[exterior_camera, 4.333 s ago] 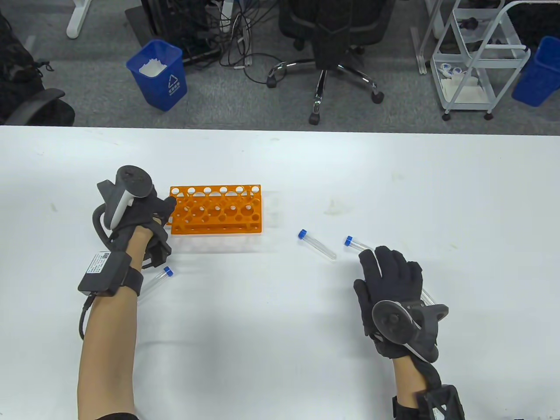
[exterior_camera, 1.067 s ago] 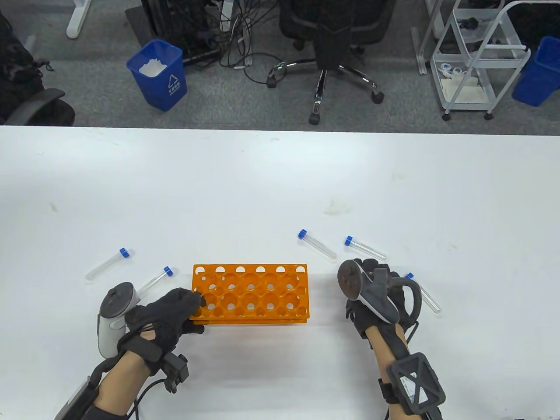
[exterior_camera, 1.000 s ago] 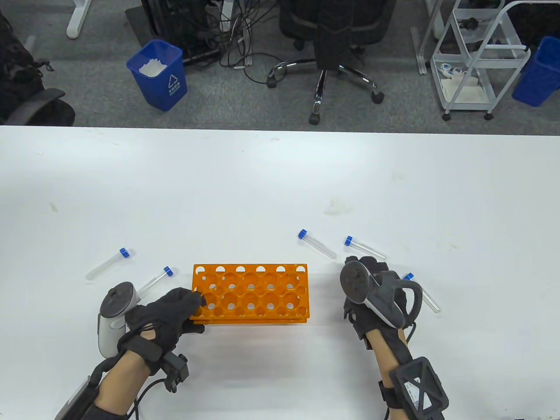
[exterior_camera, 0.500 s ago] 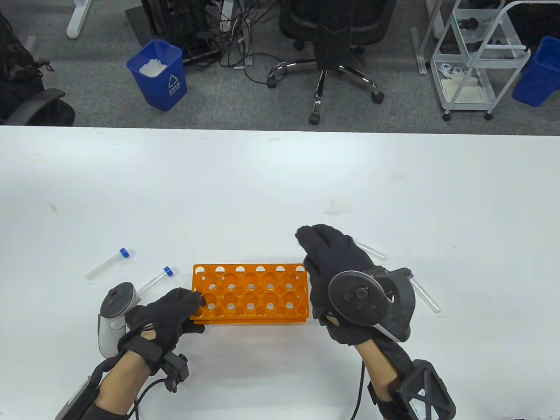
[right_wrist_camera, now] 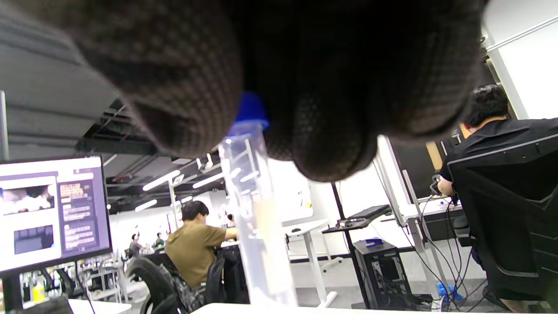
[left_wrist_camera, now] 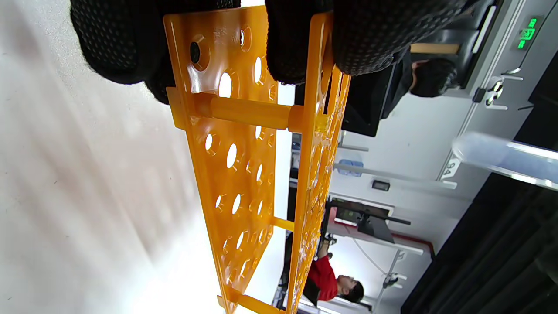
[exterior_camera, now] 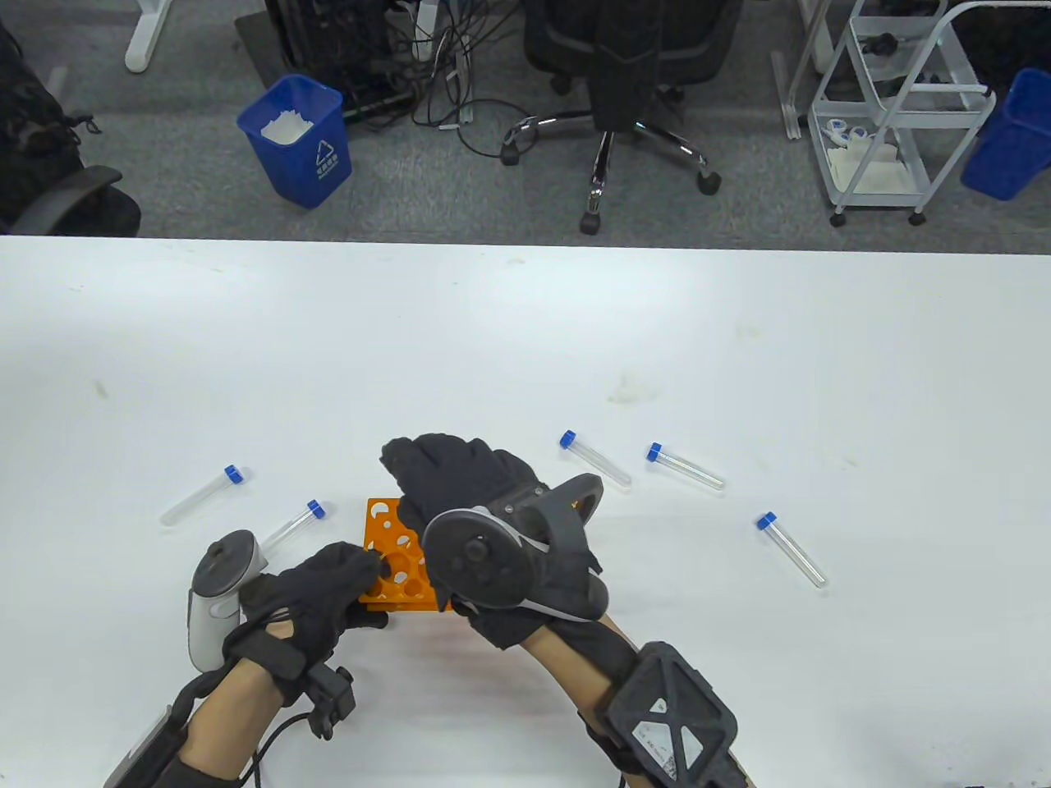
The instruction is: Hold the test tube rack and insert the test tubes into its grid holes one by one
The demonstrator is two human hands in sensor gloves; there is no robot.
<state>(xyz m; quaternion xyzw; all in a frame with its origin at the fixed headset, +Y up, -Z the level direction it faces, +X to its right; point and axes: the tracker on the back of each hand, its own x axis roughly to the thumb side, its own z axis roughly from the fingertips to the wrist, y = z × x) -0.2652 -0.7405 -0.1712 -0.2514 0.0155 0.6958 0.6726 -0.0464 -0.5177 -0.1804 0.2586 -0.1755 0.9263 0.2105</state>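
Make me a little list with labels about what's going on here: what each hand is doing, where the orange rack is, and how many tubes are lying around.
left hand: grips the left end of the orange rack
right hand: above the rack, holds a test tube by its blue-capped end
rack: on the white table, mostly hidden under the right hand
loose tubes: five lying flat, two left of the rack, three to its right
tubes in rack: none seen

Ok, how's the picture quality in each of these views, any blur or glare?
Table view: sharp, evenly lit. Left wrist view: orange plastic test tube rack crisp, white table smeared and overexposed. Right wrist view: black-gloved right hand dark and blurred, blue-capped clear test tube soft.
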